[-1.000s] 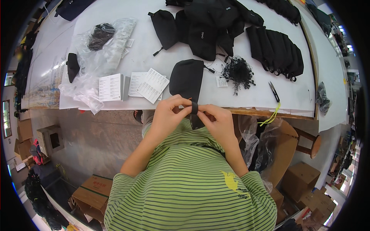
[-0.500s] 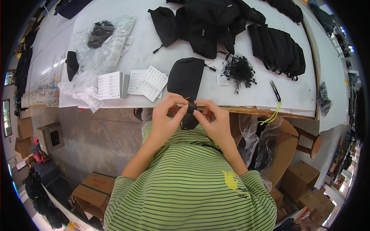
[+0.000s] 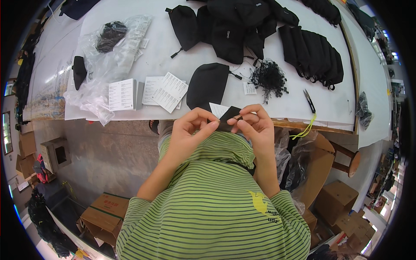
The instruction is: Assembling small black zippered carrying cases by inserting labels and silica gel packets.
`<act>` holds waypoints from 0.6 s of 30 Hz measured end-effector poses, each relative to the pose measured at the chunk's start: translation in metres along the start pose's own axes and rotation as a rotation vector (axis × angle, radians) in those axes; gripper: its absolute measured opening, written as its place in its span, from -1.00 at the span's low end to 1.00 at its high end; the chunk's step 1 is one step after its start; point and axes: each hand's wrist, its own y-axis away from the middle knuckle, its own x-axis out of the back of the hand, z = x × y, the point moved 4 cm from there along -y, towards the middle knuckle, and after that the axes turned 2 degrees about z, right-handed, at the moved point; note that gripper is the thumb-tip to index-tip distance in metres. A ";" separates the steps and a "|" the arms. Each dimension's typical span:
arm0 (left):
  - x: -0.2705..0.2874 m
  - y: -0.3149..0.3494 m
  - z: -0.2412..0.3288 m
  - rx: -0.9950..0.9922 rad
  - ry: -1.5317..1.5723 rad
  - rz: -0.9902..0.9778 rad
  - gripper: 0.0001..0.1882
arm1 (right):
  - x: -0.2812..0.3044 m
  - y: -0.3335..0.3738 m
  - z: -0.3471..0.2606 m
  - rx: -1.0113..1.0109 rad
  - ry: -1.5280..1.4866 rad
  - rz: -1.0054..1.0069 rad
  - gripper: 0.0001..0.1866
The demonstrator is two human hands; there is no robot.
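The left hand and the right hand are raised at the near edge of the bench, quite close to each other. Between them is a small black-and-white tag; the thumb and forefinger of the left hand are pressed together on its lower left edge, and the fingers of the right hand are clamped on its black right side. The fingers cover a part, so it seems to be one folded piece, but I cannot be sure.

Just beyond the tag, a black fabric pouch lies flat on the bench. To its right are a small white label, a tangled bundle of black cords and thread snips with a yellow-green string. To its left lie overlapping white printed cards and a clear plastic bag. Farther away, more black pouches are heaped.
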 end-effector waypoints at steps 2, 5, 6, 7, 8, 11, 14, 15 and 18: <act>-0.003 0.000 0.003 0.041 -0.071 -0.016 -0.92 | 0.002 -0.002 0.009 0.022 0.008 -0.018 -0.83; -0.005 0.001 0.001 0.026 -0.093 -0.022 -0.92 | -0.001 -0.003 0.013 0.019 0.042 -0.022 -0.86; -0.005 0.001 0.000 0.027 -0.092 -0.021 -0.92 | -0.001 -0.002 0.014 -0.003 0.067 -0.003 -0.88; -0.005 0.002 -0.001 0.017 -0.107 -0.012 -0.91 | -0.002 -0.002 0.014 -0.004 0.067 -0.003 -0.88; -0.005 0.002 -0.001 0.007 -0.121 -0.003 -0.91 | -0.002 -0.001 0.014 -0.007 0.081 0.012 -0.90; -0.004 0.002 0.001 -0.020 -0.209 0.024 -0.92 | -0.002 -0.001 0.013 -0.007 0.095 0.034 -0.91; -0.005 0.003 0.002 -0.034 -0.225 0.022 -0.92 | -0.001 0.000 0.013 0.000 0.108 0.044 -0.92; -0.005 0.003 0.002 -0.035 -0.226 0.022 -0.92 | -0.001 -0.001 0.013 0.005 0.118 0.048 -0.93; -0.004 0.003 0.001 -0.041 -0.236 0.003 -0.92 | -0.002 -0.002 0.013 0.016 0.130 0.038 -0.92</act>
